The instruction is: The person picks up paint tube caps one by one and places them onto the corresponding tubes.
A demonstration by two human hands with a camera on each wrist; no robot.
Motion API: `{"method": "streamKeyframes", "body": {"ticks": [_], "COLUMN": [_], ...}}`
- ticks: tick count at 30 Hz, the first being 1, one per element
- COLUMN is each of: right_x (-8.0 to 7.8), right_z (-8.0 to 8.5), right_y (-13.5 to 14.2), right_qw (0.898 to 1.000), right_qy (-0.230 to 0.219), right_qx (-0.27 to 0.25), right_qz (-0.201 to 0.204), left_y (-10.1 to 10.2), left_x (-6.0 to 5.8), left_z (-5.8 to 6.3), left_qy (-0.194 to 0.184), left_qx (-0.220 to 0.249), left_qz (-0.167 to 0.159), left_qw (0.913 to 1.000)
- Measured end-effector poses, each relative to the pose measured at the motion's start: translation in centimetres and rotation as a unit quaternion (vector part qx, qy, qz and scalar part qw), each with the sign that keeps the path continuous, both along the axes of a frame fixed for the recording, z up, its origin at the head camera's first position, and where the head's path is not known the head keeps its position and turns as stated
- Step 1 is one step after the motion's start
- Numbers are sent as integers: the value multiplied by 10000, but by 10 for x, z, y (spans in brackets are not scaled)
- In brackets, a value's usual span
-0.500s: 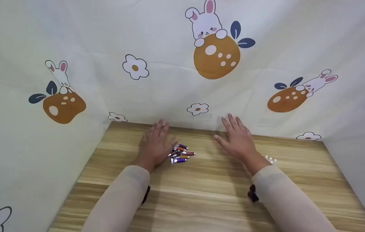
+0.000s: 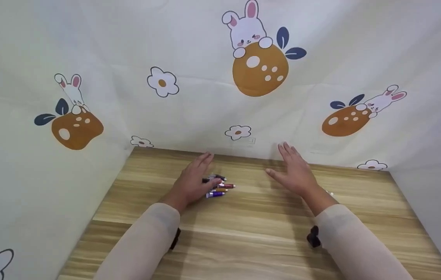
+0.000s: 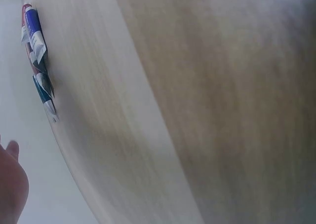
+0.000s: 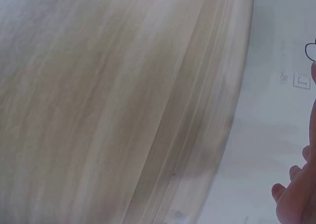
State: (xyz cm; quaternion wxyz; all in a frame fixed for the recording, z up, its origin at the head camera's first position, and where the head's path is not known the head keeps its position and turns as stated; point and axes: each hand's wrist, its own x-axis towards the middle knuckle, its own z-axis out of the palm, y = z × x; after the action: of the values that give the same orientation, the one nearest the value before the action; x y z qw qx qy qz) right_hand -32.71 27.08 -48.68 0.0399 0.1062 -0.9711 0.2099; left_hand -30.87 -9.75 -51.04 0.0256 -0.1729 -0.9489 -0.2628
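A small heap of paint tubes with crimped silver ends lies on the wooden tabletop left of centre. Among them are a purple-blue tube (image 2: 215, 194), a dark red tube (image 2: 227, 186) and an ochre tube (image 2: 220, 190). My left hand (image 2: 193, 181) is at the heap's left side, fingers extended toward the back wall, its thumb over the tubes and hiding some. In the left wrist view, the blue tube (image 3: 34, 29) lies nearest, beside a green tube (image 3: 42, 88). To the right, my right hand (image 2: 297, 175) holds nothing, its fingers extended and thumb spread toward the middle.
Small white pieces (image 2: 331, 193) lie behind my right wrist, mostly hidden by it. The wooden tabletop (image 2: 244, 249) meets a pale cloth wall (image 2: 197, 116) printed with rabbits, oranges and flowers. Similar cloth stands at both sides. Black devices (image 2: 314, 236) hang under both sleeves.
My left hand has turned rightward, its thumb moving over the tubes and its fingers closing together. The right hand has shifted right and slightly back toward me, covering more of the white pieces.
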Motion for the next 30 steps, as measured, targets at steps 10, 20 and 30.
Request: {"method": "streamKeyframes", "body": {"ticks": [10,20,30], "right_x": [6,18,22], "right_z": [5,-3,-8], "right_y": [16,34,53], "right_qw": [9996,9991,9995], "right_qy": [-102,-230,-116], "right_qx": [-265,-338,-294], "right_qz": [52,65,-48], "left_y": [1,7,13], "left_x": [7,13,16], "left_z": [-1,-9,-13], "left_qy": [81,145,-195], "left_qx": [163,283,330], "left_qz": [-333,-943,-1187], "left_qw": [9993,9950,9922]}}
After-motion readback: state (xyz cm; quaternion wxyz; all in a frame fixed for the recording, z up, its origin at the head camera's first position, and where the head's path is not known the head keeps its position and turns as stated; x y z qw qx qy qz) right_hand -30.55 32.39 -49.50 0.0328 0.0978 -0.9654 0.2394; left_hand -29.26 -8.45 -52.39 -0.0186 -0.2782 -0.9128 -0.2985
